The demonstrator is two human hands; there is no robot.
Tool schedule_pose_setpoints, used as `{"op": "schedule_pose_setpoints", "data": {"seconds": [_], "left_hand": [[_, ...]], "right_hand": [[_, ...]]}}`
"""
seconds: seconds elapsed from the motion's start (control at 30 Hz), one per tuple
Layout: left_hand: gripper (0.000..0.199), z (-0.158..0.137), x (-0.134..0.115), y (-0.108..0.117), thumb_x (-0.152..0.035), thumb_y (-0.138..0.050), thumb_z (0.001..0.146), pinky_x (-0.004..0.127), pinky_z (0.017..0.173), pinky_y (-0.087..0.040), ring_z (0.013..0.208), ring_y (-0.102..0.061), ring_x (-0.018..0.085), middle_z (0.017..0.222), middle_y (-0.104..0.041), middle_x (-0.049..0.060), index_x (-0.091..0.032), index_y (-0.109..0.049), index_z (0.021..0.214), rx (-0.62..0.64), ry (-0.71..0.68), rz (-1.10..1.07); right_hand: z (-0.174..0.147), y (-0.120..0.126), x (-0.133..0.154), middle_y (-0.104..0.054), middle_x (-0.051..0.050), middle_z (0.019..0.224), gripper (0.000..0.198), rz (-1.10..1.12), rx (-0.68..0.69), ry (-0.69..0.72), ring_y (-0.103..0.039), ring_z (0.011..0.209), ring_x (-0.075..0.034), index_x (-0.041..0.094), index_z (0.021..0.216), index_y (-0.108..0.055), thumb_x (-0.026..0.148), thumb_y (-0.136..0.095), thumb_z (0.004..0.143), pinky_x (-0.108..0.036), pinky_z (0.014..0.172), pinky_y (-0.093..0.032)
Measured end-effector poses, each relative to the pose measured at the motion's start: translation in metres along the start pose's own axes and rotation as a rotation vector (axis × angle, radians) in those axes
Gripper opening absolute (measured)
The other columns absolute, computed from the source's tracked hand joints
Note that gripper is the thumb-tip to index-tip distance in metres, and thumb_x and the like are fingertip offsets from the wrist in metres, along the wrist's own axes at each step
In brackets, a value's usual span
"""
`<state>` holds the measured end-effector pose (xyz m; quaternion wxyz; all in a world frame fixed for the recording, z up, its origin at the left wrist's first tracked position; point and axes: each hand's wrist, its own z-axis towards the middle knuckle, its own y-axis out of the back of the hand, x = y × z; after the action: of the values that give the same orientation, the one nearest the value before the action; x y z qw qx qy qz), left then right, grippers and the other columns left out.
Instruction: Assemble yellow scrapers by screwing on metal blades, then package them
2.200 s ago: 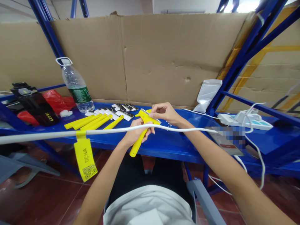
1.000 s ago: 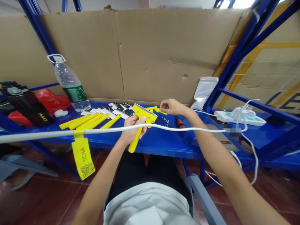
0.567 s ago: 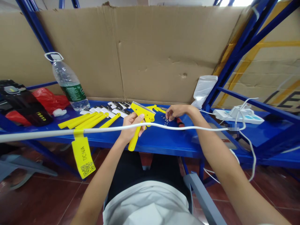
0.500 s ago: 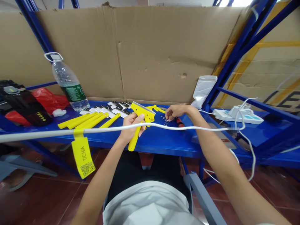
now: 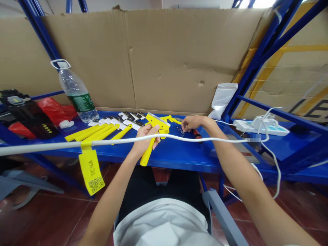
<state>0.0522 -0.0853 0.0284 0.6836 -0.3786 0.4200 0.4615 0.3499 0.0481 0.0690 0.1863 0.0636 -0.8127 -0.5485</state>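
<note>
My left hand (image 5: 144, 137) is closed around a yellow scraper (image 5: 156, 123), its wide blade end up and its handle slanting down over the front edge of the blue table. My right hand (image 5: 190, 123) reaches down to the tabletop, fingertips drawn together among scattered tiny metal pieces (image 5: 181, 131) that look like screws. Whether a piece is between those fingers is too small to tell. Beside that hand lies a red and black tool handle (image 5: 197, 134). More yellow parts (image 5: 176, 120) lie behind, partly hidden by the scraper and the right hand.
Several yellow handles (image 5: 96, 133) and black-and-white flat packs (image 5: 125, 120) lie to the left. Beyond them stand a water bottle (image 5: 81, 100) and a black flask (image 5: 30, 119). A white cable (image 5: 123, 140) crosses in front. At right is a power strip (image 5: 261, 127).
The view has shifted slightly. My left hand still holds the scraper, and my right hand stays over the small pieces with its fingers drawn together.
</note>
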Motion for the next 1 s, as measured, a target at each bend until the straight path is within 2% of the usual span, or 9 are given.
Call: {"op": "schedule_pose_setpoints", "data": {"seconds": [0.1,0.3,0.4,0.5,0.6,0.67,0.73,0.87,1.0], "left_hand": [[0.051,0.001,0.001,0.001,-0.061,-0.087,0.089,0.023,0.035,-0.038,0.034,-0.054,0.011,0.062,-0.07,0.001,-0.019,-0.061,0.078,0.007,0.015,-0.015],[0.049,0.0,0.001,0.002,-0.059,-0.086,0.091,0.023,0.035,-0.038,0.035,-0.053,0.011,0.061,-0.069,0.001,-0.02,-0.059,0.078,0.014,0.018,-0.026],[0.05,0.001,0.0,0.002,-0.06,-0.085,0.091,0.023,0.035,-0.038,0.035,-0.053,0.01,0.061,-0.069,0.002,-0.019,-0.06,0.076,0.014,0.024,-0.013],[0.051,0.002,0.001,0.002,-0.06,-0.086,0.091,0.023,0.035,-0.037,0.034,-0.051,0.01,0.059,-0.067,0.001,-0.019,-0.06,0.076,-0.027,0.046,-0.002],[0.051,0.003,0.003,0.002,-0.06,-0.086,0.091,0.023,0.035,-0.037,0.034,-0.051,0.01,0.059,-0.068,0.002,-0.019,-0.059,0.077,-0.064,0.044,0.01],[0.051,0.004,0.005,0.002,-0.06,-0.085,0.092,0.022,0.035,-0.038,0.034,-0.051,0.009,0.059,-0.068,0.002,-0.019,-0.06,0.078,-0.069,0.046,0.022],[0.05,0.005,0.007,0.003,-0.06,-0.086,0.092,0.022,0.035,-0.038,0.033,-0.051,0.009,0.06,-0.069,0.002,-0.019,-0.06,0.079,-0.075,0.06,0.028],[0.047,0.008,0.014,0.005,-0.057,-0.085,0.093,0.021,0.034,-0.037,0.033,-0.051,0.009,0.061,-0.069,0.002,-0.018,-0.062,0.082,-0.095,0.079,0.028],[0.045,0.009,0.021,0.009,-0.056,-0.084,0.095,0.022,0.034,-0.038,0.034,-0.053,0.01,0.064,-0.072,0.003,-0.017,-0.065,0.084,-0.088,0.087,0.045]], "right_hand": [[0.001,-0.001,0.0,-0.082,-0.005,0.091,0.009,0.004,-0.008,0.002,-0.076,0.09,-0.024,0.022,0.088,-0.08,0.029,-0.083,0.082,-0.032,0.076,-0.055],[-0.001,-0.002,-0.002,-0.078,-0.003,0.081,0.02,0.025,-0.024,0.002,-0.073,0.081,-0.024,0.024,0.074,-0.079,0.038,-0.093,0.076,-0.035,0.075,-0.055],[-0.002,-0.001,0.002,-0.077,-0.005,0.077,0.021,0.054,-0.101,0.008,-0.072,0.077,-0.025,0.023,0.07,-0.076,0.035,-0.092,0.076,-0.036,0.074,-0.055],[-0.003,0.003,0.01,-0.083,-0.011,0.095,0.016,0.111,-0.301,0.062,-0.075,0.092,-0.029,0.021,0.084,-0.077,0.035,-0.083,0.087,-0.038,0.086,-0.056],[-0.005,0.007,0.02,-0.08,-0.017,0.126,0.027,0.213,-0.581,0.159,-0.073,0.113,-0.029,0.02,0.112,-0.073,0.044,-0.063,0.103,-0.038,0.1,-0.055],[-0.007,0.009,0.028,-0.078,-0.016,0.122,0.033,0.4,-0.746,0.291,-0.071,0.107,-0.026,0.02,0.113,-0.069,0.052,-0.062,0.104,-0.039,0.098,-0.056],[-0.009,0.008,0.037,-0.076,-0.012,0.112,0.04,0.643,-0.819,0.46,-0.068,0.097,-0.023,0.021,0.104,-0.069,0.059,-0.075,0.097,-0.039,0.093,-0.058],[-0.013,-0.002,0.059,-0.076,-0.008,0.119,0.049,0.905,-0.7,0.648,-0.068,0.102,-0.02,0.022,0.094,-0.072,0.065,-0.092,0.083,-0.037,0.094,-0.059],[-0.012,-0.018,0.08,-0.077,-0.008,0.122,0.042,0.838,-0.486,0.771,-0.071,0.113,-0.023,0.022,0.09,-0.079,0.061,-0.094,0.084,-0.042,0.106,-0.057]]}}
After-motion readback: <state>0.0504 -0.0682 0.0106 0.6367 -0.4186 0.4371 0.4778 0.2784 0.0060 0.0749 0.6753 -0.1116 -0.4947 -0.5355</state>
